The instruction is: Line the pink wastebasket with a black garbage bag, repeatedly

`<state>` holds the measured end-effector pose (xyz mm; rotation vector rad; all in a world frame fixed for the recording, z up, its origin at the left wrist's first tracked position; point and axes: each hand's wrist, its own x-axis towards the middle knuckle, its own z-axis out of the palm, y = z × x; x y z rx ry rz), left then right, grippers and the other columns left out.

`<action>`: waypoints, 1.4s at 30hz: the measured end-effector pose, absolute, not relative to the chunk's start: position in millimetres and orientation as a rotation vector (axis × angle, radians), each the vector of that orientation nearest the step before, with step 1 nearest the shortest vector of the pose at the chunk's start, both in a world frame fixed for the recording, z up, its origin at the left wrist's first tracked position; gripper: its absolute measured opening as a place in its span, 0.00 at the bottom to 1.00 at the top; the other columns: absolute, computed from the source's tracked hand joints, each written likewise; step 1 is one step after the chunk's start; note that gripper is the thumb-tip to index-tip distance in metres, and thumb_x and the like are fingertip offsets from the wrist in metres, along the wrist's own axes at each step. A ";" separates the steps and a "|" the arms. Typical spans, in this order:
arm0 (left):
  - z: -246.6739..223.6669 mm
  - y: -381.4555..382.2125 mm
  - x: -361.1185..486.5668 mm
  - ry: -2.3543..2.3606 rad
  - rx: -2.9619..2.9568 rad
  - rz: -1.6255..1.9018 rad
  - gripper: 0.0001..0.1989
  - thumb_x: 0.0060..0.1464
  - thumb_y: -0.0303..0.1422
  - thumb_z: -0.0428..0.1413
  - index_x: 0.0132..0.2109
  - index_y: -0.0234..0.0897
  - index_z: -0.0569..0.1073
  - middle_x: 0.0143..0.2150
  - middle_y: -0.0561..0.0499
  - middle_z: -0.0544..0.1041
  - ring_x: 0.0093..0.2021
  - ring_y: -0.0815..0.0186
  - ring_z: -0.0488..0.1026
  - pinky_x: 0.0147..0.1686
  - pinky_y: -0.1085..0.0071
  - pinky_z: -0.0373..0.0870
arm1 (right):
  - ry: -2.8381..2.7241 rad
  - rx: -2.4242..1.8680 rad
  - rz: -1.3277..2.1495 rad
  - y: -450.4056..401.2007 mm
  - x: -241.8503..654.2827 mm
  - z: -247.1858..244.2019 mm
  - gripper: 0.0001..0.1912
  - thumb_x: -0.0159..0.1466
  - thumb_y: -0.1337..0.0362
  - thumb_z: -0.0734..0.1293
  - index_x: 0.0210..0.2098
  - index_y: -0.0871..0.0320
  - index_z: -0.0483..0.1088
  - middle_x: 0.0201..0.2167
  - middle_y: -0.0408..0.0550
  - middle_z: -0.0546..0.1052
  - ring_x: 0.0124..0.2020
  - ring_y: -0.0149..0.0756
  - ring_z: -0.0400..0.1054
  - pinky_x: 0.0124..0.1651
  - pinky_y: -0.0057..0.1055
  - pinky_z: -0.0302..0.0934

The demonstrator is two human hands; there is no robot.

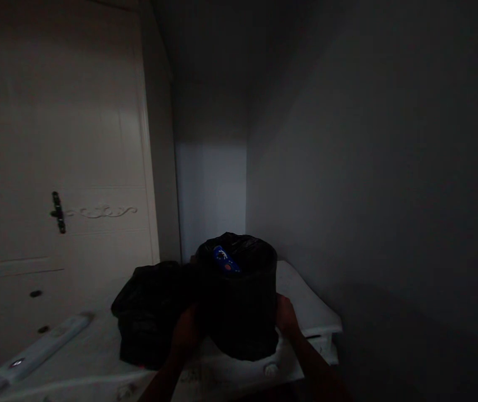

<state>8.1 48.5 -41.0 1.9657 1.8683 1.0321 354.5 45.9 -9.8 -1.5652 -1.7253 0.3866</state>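
A round black trash bin (pixel 239 307) lined with a black plastic bag is held between my two hands, over the front edge of a white dresser. Inside its mouth lies a blue wrapper (pixel 225 260) with white and reddish print. My left hand (pixel 186 329) presses on the bin's left side, its fingers mostly in shadow. On the right side, my right hand (pixel 285 312) grips the bin with curled fingers. Just left of the bin, a second black plastic bag (pixel 151 312), bulky in shape, rests on the dresser and partly touches or overlaps it in view.
The white dresser (pixel 301 290) has drawer knobs along its front. A long white power strip-like object (pixel 42 349) lies at its left end. Behind stands a white cabinet door (pixel 96 139) with a dark handle (pixel 58 212). A grey wall (pixel 381 195) bounds the right side.
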 end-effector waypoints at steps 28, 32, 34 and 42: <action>-13.2 31.5 16.7 1.857 1.912 0.978 0.20 0.64 0.27 0.47 0.57 0.32 0.77 0.57 0.38 0.81 0.59 0.54 0.78 0.62 0.61 0.69 | -1.700 -1.631 0.389 44.0 355.0 -8.5 0.23 0.63 0.65 0.59 0.50 0.61 0.80 0.46 0.57 0.85 0.47 0.47 0.79 0.44 0.29 0.65; -14.4 32.2 16.8 1.873 1.897 0.986 0.21 0.62 0.25 0.47 0.57 0.35 0.78 0.56 0.41 0.82 0.59 0.55 0.78 0.62 0.62 0.70 | -1.713 -1.617 0.400 45.3 355.9 -10.5 0.24 0.63 0.66 0.58 0.51 0.61 0.80 0.47 0.57 0.84 0.48 0.47 0.79 0.43 0.29 0.65; -15.8 32.8 16.7 1.876 1.892 1.004 0.22 0.62 0.24 0.47 0.57 0.36 0.78 0.57 0.42 0.82 0.58 0.56 0.78 0.61 0.63 0.71 | -1.715 -1.623 0.393 45.7 356.0 -11.1 0.24 0.64 0.66 0.57 0.50 0.60 0.80 0.46 0.57 0.85 0.48 0.47 0.79 0.42 0.29 0.65; -26.8 39.5 13.2 1.847 1.917 1.058 0.20 0.63 0.29 0.48 0.58 0.34 0.78 0.58 0.40 0.81 0.60 0.55 0.77 0.62 0.62 0.70 | -1.715 -1.575 0.369 46.6 356.2 -13.8 0.23 0.64 0.65 0.58 0.50 0.62 0.80 0.47 0.59 0.84 0.48 0.49 0.79 0.45 0.31 0.66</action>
